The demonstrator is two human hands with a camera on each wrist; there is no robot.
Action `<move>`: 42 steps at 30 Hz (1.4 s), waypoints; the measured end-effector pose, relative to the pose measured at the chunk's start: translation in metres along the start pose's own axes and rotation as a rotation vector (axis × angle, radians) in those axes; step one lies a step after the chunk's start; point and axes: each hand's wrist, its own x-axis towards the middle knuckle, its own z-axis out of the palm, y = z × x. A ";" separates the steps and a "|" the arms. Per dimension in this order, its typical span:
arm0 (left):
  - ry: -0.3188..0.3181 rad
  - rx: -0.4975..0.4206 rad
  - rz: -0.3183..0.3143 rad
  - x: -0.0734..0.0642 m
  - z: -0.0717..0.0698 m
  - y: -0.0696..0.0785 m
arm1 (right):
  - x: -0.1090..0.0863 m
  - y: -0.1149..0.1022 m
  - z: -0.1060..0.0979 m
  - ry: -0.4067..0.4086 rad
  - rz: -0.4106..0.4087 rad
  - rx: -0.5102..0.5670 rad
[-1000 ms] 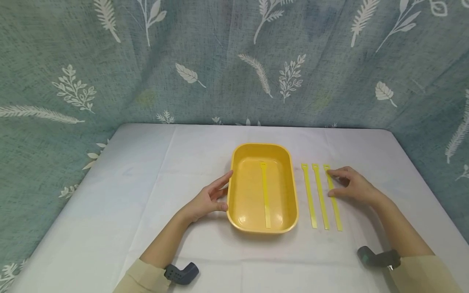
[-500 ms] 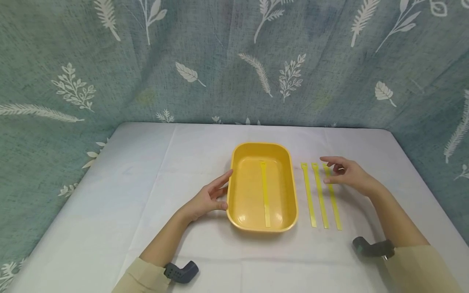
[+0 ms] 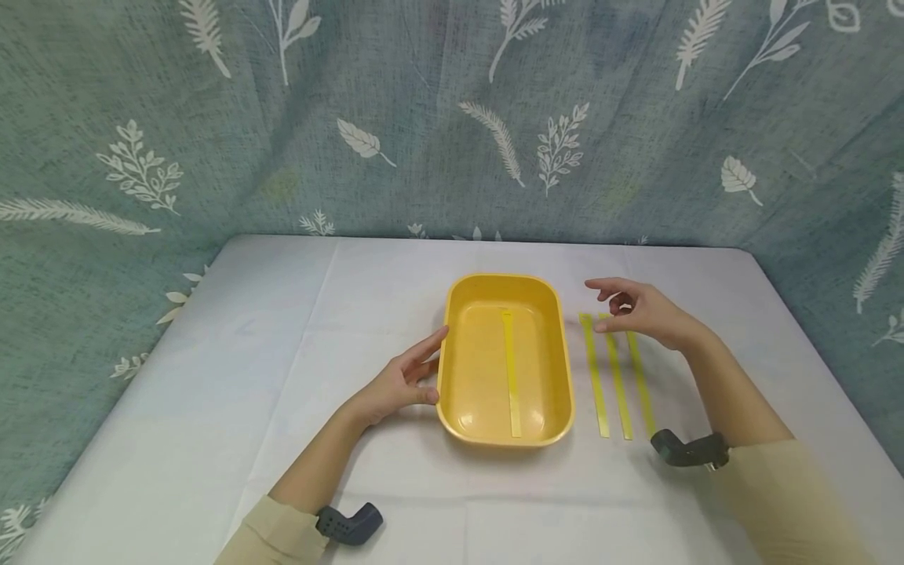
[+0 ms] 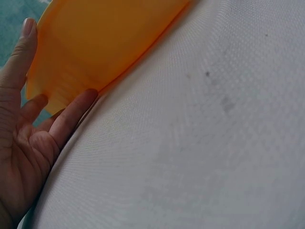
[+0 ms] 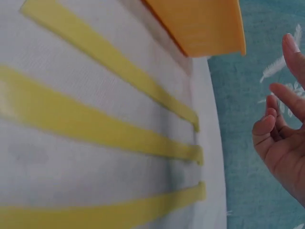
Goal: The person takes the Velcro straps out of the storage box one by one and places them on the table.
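A yellow plastic basin (image 3: 459, 424) stands on the white table. Inside it lies one flat yellow strip (image 3: 512, 377) with a wider, slotted head. My left hand (image 3: 395, 390) touches the basin's left outer side with its fingers fairly straight; the left wrist view shows fingertips against the basin wall (image 4: 109, 43). Right of the basin, three similar strips lie side by side: the nearest strip (image 3: 595, 380), the middle strip (image 3: 619, 392) and the far-right strip (image 3: 641, 384). Above their head ends hovers my right hand (image 3: 646, 314), holding nothing, index finger extended, other fingers loosely bent.
The white cloth (image 3: 339, 290) covers the table. Behind it hangs a green-blue curtain (image 3: 424, 157) with white leaf prints. A dark wrist device sits on each forearm, a left device (image 3: 351, 524) and a right device (image 3: 688, 450).
My right hand has lifted off the far-right strip and moved left and away from me over the strips' heads. The left hand, basin and strips have stayed in place.
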 end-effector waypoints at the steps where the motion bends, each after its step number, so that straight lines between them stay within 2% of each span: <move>1: 0.000 0.001 0.000 0.000 0.000 0.000 | 0.002 -0.002 0.001 -0.007 -0.005 0.001; 15: 0.010 0.020 -0.027 -0.002 0.003 -0.001 | 0.027 -0.030 0.007 -0.199 -0.046 0.078; 20: 0.008 0.027 -0.017 0.000 0.002 -0.002 | 0.036 -0.049 0.010 -0.296 -0.003 0.133; 26: 0.005 0.015 0.000 0.000 0.001 -0.001 | 0.049 -0.065 0.017 -0.388 0.032 0.102; 32: 0.008 0.006 0.005 0.000 0.001 0.000 | 0.061 -0.072 0.033 -0.475 0.141 0.132; 37: -0.001 0.009 0.015 0.001 0.001 -0.001 | 0.065 -0.071 0.051 -0.501 0.203 0.192; 42: 0.001 -0.001 0.006 0.001 0.000 -0.002 | 0.068 -0.075 0.069 -0.433 0.237 0.112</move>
